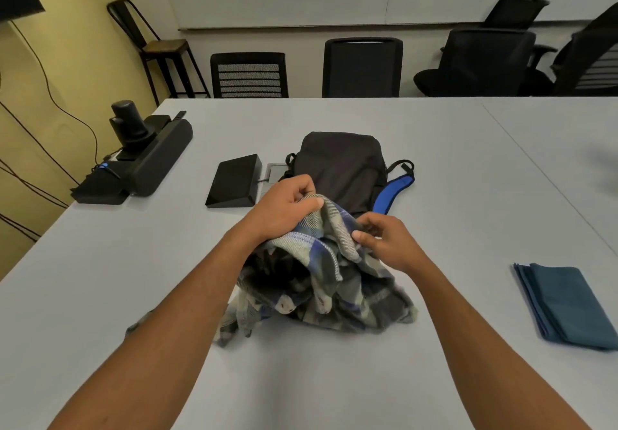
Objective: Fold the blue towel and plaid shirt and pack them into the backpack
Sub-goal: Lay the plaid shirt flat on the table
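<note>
The plaid shirt (321, 279) sits bunched in a loose heap at the middle of the pale table (434, 179), its upper edge lifted off the surface by both hands. The left hand (284, 209) reaches in from the lower left with its fingers curled over a fold of the cloth, knuckles up; the right hand (384, 239) comes in from the lower right and pinches the fabric between thumb and forefinger, the other fingers bent loosely behind. The shirt is a soft, woven flannel in blue, grey and off-white checks, rumpled so that collar and sleeves cannot be told apart — one trailing end lies flat toward the left forearm. Just behind it lies the backpack (341, 162), black and smooth, with a bright blue strap (391, 195) curving out at its right; its near end is hidden by the shirt, so whether it is unzipped cannot be told. The blue towel (568, 306) lies well apart at the right edge — a flat folded rectangle of layered teal cloth, cut off slightly by the frame.
</note>
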Demonstrator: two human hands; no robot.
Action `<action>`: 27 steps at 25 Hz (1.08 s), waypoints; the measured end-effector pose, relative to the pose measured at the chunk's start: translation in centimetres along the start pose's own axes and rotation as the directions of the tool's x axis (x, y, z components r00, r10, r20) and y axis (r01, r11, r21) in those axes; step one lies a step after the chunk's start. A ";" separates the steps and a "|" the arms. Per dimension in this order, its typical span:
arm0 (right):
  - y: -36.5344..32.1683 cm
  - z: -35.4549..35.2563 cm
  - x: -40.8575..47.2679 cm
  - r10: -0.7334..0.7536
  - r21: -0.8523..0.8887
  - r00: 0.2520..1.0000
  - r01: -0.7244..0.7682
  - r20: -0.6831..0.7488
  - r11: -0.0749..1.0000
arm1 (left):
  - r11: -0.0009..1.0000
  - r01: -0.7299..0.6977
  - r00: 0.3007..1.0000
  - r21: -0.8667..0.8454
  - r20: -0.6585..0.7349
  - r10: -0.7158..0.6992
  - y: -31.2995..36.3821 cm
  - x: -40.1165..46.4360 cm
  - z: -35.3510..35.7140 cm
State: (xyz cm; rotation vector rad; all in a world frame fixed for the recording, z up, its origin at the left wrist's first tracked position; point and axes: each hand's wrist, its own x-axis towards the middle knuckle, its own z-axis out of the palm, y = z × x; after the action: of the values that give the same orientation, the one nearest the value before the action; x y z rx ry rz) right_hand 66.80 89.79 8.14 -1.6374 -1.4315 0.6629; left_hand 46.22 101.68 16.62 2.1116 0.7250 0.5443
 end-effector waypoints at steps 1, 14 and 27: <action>0.4 0.0 -0.1 0.011 0.004 1.000 -0.011 -0.012 1.000 | 0.999 0.007 1.000 0.033 0.007 -0.007 -0.3 -0.1 -0.3; 2.9 3.0 -3.9 -0.324 -0.397 0.938 0.252 -0.126 0.882 | 0.987 0.089 0.993 0.136 0.061 -0.098 -1.7 0.5 1.1; 4.0 2.5 -4.3 0.039 -0.050 0.940 -0.059 -0.339 0.997 | 0.984 0.134 0.984 0.120 0.105 -0.147 -2.0 -0.5 0.9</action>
State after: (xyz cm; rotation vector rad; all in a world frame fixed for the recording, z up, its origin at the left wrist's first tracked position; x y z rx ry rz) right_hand 65.92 86.23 2.88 -1.7404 -1.1724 0.3454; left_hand 45.77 101.84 14.38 2.1548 0.8490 0.3102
